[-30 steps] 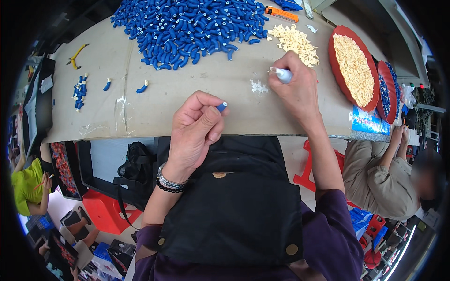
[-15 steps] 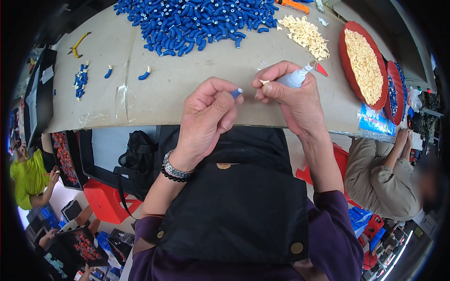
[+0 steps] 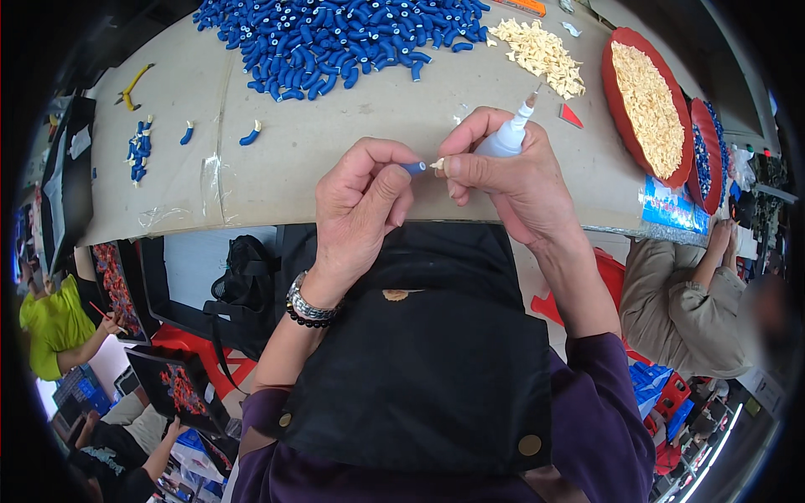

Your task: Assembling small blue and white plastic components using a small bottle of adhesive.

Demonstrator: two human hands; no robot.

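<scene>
My left hand point(image 3: 365, 197) pinches a short curved blue piece point(image 3: 413, 168), its pale end facing right. Between the thumb and finger of my right hand point(image 3: 511, 172) is a small cream-coloured piece point(image 3: 438, 164), its tip at or very near the blue piece's end; whether they touch I cannot tell. The same hand also keeps a white squeeze bottle point(image 3: 505, 138) with a thin nozzle against its palm, nozzle pointing up and away. Left of my hands lie two blue pieces with cream tips, one of them a nearer-by joined piece point(image 3: 250, 134), and a small cluster of joined pieces point(image 3: 139, 152).
A large heap of blue pieces point(image 3: 335, 42) covers the table's far middle. Beside it are a cream pile point(image 3: 538, 54), a red triangular scrap point(image 3: 571, 116) and a red dish point(image 3: 619, 92) of cream pieces. Yellow-handled pliers point(image 3: 132, 86) lie far left. Other people sit on both sides.
My right hand has brought the cream piece left and slightly down to the blue piece's end. My left hand has shifted slightly left. A person at lower left has moved a dark tray.
</scene>
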